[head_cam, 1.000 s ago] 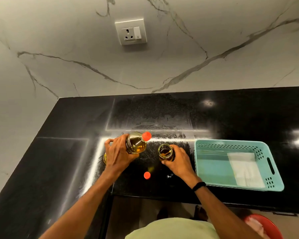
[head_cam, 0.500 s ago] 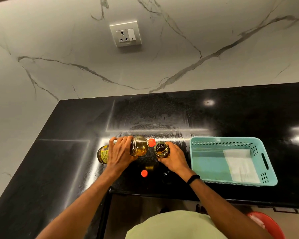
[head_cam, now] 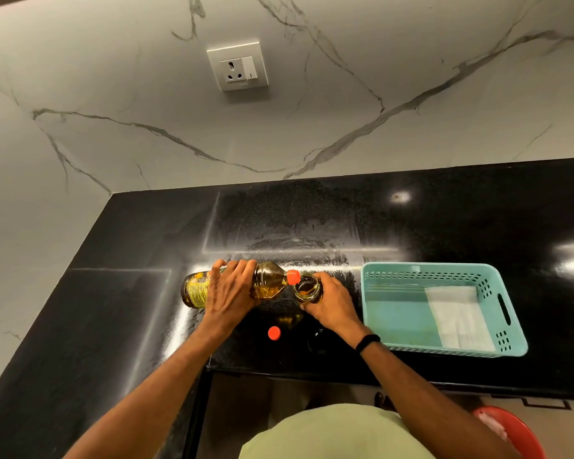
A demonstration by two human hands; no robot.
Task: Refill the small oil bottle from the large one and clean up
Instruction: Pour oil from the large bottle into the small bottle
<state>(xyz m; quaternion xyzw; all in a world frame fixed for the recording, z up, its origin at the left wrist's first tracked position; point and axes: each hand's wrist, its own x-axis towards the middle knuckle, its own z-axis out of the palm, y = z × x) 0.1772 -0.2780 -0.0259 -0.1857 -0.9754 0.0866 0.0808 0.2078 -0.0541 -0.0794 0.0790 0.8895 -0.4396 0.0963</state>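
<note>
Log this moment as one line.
step: refill | left hand: holds large bottle tipped sideways | right hand: holds small bottle | red cap: on counter

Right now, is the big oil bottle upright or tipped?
Tipped. The large oil bottle lies almost sideways in the left hand, orange neck at the small jar's mouth.

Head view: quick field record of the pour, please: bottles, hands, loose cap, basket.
Large clear plastic oil bottle: yellow label, tipped sideways, orange neck at the small bottle's mouth
Small glass bottle: uncapped, amber oil inside
Left hand: grips the large bottle
Right hand: holds the small bottle
Round orange cap: loose on the black counter
Teal plastic basket: white folded cloth inside
Oil flow: cannot tell
</note>
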